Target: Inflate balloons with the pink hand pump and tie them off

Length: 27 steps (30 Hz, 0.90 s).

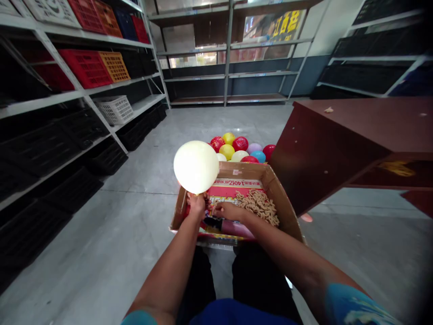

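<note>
A pale cream inflated balloon stands upright above the left side of an open cardboard box. My left hand is closed around the balloon's neck. My right hand is beside it over the box, fingers curled in; whether anything small is between them is hidden. Below the right hand lies a pink tube with a black tapered tip, looking like a balloon pump. A heap of tan, curly strips fills the box's right side, on a red and yellow printed sheet.
Several inflated balloons in red, yellow, white, lilac and blue lie on the floor behind the box. A dark red wooden desk stands close on the right. Shelving with plastic crates lines the left, and metal racks stand at the back.
</note>
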Each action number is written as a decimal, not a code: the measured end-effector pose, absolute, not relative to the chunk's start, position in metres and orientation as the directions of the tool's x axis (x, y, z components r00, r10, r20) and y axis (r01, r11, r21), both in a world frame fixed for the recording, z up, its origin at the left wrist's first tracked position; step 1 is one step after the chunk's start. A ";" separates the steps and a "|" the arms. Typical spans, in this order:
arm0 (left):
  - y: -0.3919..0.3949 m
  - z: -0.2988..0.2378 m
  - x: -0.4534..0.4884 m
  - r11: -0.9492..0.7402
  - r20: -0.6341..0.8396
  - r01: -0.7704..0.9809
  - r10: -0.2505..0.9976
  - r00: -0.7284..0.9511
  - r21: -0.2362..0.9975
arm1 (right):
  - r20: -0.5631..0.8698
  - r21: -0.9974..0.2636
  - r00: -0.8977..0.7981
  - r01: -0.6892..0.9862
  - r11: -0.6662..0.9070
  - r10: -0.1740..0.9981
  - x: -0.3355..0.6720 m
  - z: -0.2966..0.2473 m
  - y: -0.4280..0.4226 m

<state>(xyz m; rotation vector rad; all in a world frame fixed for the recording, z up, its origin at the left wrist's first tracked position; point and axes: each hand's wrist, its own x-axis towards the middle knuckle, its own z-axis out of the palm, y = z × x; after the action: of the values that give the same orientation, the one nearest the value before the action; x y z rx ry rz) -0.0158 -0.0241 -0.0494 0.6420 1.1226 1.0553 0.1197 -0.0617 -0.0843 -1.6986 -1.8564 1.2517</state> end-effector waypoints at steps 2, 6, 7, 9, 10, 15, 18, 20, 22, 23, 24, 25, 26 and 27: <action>-0.030 -0.052 -0.012 0.404 -0.394 -0.261 0.915 0.091 0.877 | -0.251 -0.875 -0.229 0.469 -0.119 0.940 0.115 -0.077 -0.060; -0.039 -0.062 -0.005 0.303 -0.273 -0.181 0.946 0.174 0.936 | -0.232 -0.925 -0.307 -0.225 -0.308 0.923 0.106 -0.068 -0.060; -0.041 -0.065 -0.004 0.289 -0.252 -0.149 0.941 0.225 0.945 | -0.248 -0.870 -0.331 -0.337 -0.360 0.910 0.104 -0.068 -0.061; -0.044 -0.067 -0.004 0.276 -0.244 -0.059 0.915 0.320 0.959 | -0.289 -0.808 -0.353 -0.409 -0.425 0.890 0.102 -0.071 -0.062; -0.046 -0.067 -0.006 0.272 -0.250 -0.012 0.900 0.358 0.962 | -0.304 -0.793 -0.357 -0.419 -0.442 0.883 0.101 -0.073 -0.062; -0.049 -0.050 -0.015 0.279 -0.309 0.139 0.785 0.537 0.950 | -0.294 -0.777 -0.331 -0.463 -0.426 0.896 0.100 -0.081 -0.065; -0.050 -0.041 -0.017 0.293 -0.385 0.252 0.759 0.525 0.922 | -0.274 -0.771 -0.282 -0.507 -0.385 0.919 0.097 -0.078 -0.067; -0.052 -0.039 -0.016 0.314 -0.414 0.274 0.753 0.511 0.909 | -0.265 -0.762 -0.218 -0.549 -0.343 0.939 0.095 -0.073 -0.069; -0.054 -0.038 -0.015 0.334 -0.405 0.229 0.744 0.532 0.914 | -0.265 -0.739 -0.176 -0.595 -0.317 0.948 0.094 -0.067 -0.071; -0.055 -0.038 -0.014 0.340 -0.393 0.200 0.738 0.549 0.919 | -0.267 -0.725 -0.166 -0.614 -0.311 0.949 0.093 -0.064 -0.071; -0.055 -0.037 -0.014 0.347 -0.384 0.176 0.732 0.563 0.921 | -0.270 -0.713 -0.165 -0.628 -0.312 0.949 0.094 -0.062 -0.072; -0.056 -0.037 -0.014 0.354 -0.378 0.159 0.725 0.576 0.922 | -0.268 -0.704 -0.170 -0.637 -0.313 0.948 0.094 -0.060 -0.072; -0.056 -0.036 -0.014 0.357 -0.373 0.149 0.719 0.587 0.922 | -0.258 -0.700 -0.173 -0.645 -0.307 0.951 0.095 -0.059 -0.073; -0.056 -0.035 -0.015 0.357 -0.367 0.142 0.710 0.602 0.923 | -0.241 -0.697 -0.174 -0.654 -0.295 0.955 0.095 -0.058 -0.073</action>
<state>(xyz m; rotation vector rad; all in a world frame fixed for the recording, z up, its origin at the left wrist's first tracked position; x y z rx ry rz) -0.0150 -0.0560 -0.0350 1.1755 0.8851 0.4361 0.0953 -0.0730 -0.0584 -0.7898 -0.5337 1.7334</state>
